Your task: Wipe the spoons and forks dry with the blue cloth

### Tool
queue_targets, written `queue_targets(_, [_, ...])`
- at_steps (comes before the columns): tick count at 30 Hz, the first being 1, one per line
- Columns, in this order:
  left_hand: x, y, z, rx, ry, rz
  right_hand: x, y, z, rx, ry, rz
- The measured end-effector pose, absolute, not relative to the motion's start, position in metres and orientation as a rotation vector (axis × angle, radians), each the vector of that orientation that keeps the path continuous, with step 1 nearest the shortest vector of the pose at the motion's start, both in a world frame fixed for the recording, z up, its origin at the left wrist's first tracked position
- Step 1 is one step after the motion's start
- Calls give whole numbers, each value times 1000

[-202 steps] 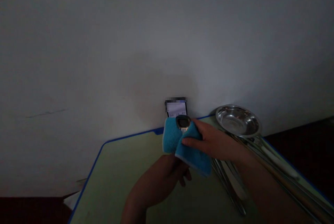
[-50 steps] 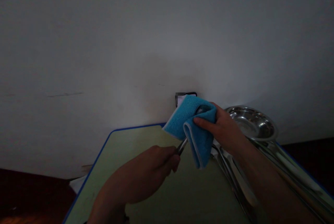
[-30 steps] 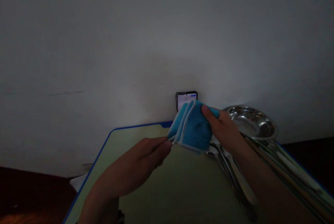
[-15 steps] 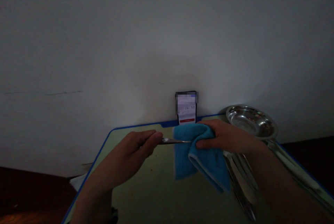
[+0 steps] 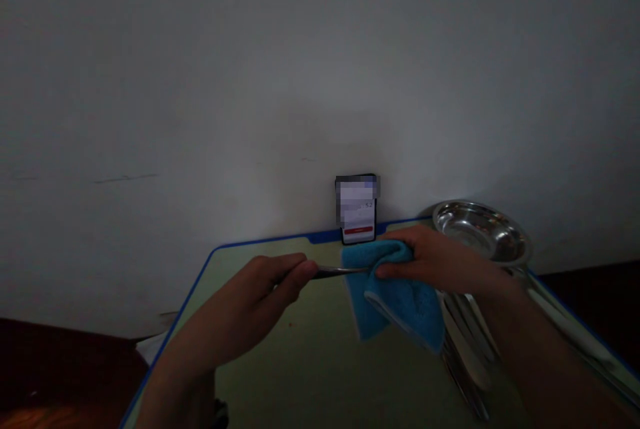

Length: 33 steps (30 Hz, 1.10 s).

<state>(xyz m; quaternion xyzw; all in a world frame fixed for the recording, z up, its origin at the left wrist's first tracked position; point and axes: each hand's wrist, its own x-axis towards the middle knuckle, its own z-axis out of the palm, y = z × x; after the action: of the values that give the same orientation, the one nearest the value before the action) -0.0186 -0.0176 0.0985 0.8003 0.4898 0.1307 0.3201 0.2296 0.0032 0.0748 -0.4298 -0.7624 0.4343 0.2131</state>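
My left hand (image 5: 265,296) pinches one end of a metal spoon (image 5: 336,271), held roughly level above the table. A blue cloth (image 5: 373,312) with a pale edge is folded over the spoon's other end, so its bowl is hidden. My right hand (image 5: 430,259) is closed on the cloth, thumb on the near side, pressing it around the spoon. The cloth's loose corners hang down below. Beneath my right forearm lie several metal utensils (image 5: 467,349), partly covered by the arm.
A phone (image 5: 359,216) with a lit screen leans against the wall behind my hands. At the back right sits a shiny metal bowl (image 5: 483,232). The pale green table (image 5: 300,376) has a blue edge and meets the wall.
The spoon's bowl showed in the cloth earlier and is now covered. The spoon has turned from slanting to nearly level. Over the last half second the hands shifted only slightly right.
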Motion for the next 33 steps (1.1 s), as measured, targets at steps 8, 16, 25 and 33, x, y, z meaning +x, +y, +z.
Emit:
queue_targets(8, [-24, -15, 94, 2053, 1215, 318, 218, 1, 70, -1147, -2064, 1296])
queue_targets(16, [-10, -14, 91, 2145, 1181, 273, 214, -1, 70, -1103, -2207, 1234])
queue_targets(25, [-7, -17, 96, 2153, 1159, 169, 200, -6, 72, -1051, -2290, 1186])
queue_targets(33, [-32, -16, 101, 2029, 1199, 268, 225, -1, 79, -1118, -2224, 1347])
